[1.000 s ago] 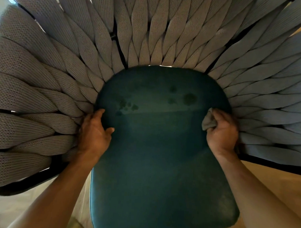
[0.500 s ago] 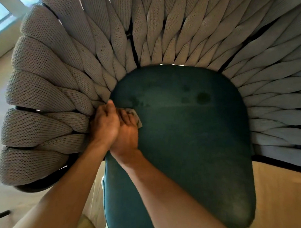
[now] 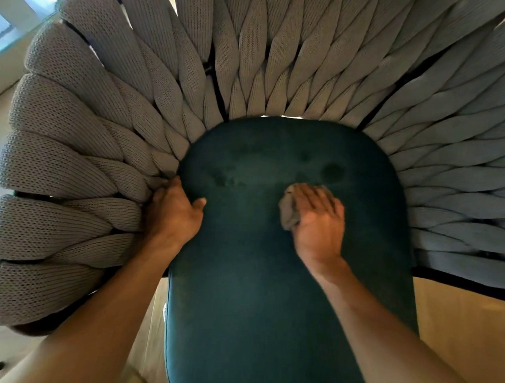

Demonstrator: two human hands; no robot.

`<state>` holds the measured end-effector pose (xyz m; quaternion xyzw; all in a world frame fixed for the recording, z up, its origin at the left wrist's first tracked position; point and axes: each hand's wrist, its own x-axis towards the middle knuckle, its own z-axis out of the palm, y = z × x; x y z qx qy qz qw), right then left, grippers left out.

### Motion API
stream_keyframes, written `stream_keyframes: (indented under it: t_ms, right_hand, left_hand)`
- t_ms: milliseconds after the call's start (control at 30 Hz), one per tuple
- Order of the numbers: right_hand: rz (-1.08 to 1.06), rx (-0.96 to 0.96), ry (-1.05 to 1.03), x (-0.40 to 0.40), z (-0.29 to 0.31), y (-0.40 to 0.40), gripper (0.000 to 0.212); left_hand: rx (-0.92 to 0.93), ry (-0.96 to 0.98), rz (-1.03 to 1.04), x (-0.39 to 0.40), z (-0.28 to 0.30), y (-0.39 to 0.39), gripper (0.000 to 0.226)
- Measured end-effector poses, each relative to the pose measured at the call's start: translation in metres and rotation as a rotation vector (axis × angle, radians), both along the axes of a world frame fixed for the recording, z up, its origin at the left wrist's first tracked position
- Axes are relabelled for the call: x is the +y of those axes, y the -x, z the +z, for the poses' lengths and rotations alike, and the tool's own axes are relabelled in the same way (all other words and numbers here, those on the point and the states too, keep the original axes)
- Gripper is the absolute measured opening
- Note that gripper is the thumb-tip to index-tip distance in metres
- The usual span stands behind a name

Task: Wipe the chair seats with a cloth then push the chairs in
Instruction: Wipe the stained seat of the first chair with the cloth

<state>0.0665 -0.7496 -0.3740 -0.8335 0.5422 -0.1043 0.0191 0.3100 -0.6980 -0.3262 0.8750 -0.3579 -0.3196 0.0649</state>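
the right hand point(image 3: 319, 219) lies palm-down on the teal seat cushion point(image 3: 270, 292), its fingers straight and spread over a crumpled grey cloth point(image 3: 289, 211) that it presses flat against the fabric. the cloth bunches out from under the thumb side of the hand, and a sliver of it shows past the fingertips. it sits in the middle of the seat, a little toward the back, just below a few dark damp-looking spots point(image 3: 330, 171) on the cushion — the hand and cloth are slightly blurred, so whether the thumb hooks round the cloth cannot be told.

the left hand point(image 3: 173, 214) rests at the left edge of the same cushion, where the seat meets the woven side of the chair. its thumb lies on top of the cushion and its fingers go down into the gap beside it, gripping the cushion's edge.

around the seat fans the chair's backrest and arms point(image 3: 250, 62) — thick grey knitted cords, twisted and laid side by side over a dark frame point(image 3: 457, 280). the cushion's front end reaches toward the bottom of the view between the two forearms. pale wooden floor point(image 3: 455, 327) shows on both sides below the chair, and a bright window point(image 3: 11, 11) sits at the upper left corner. no writing or label can be read anywhere.
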Motion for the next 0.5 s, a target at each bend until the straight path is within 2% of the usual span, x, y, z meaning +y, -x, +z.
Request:
stream_keyframes:
  t_ms: [100, 267, 333, 500]
  right_hand:
    - [-0.082, 0.068, -0.041, -0.022, 0.004, 0.057, 0.052]
    - [-0.28, 0.132, -0.014, -0.049, 0.016, 0.125, 0.044]
    - [-0.303, 0.097, -0.005, -0.056, 0.015, 0.137, 0.037]
    - [-0.384, -0.126, -0.085, -0.055, 0.007, 0.123, 0.041]
  left_hand:
    - [-0.058, -0.029, -0.029, -0.003, -0.001, 0.001, 0.058]
    - [-0.107, -0.045, -0.04, -0.001, -0.003, 0.005, 0.063]
    - [-0.105, -0.031, -0.033, 0.0, -0.004, 0.005, 0.065]
    - [-0.111, -0.001, -0.034, 0.003, -0.004, 0.005, 0.064]
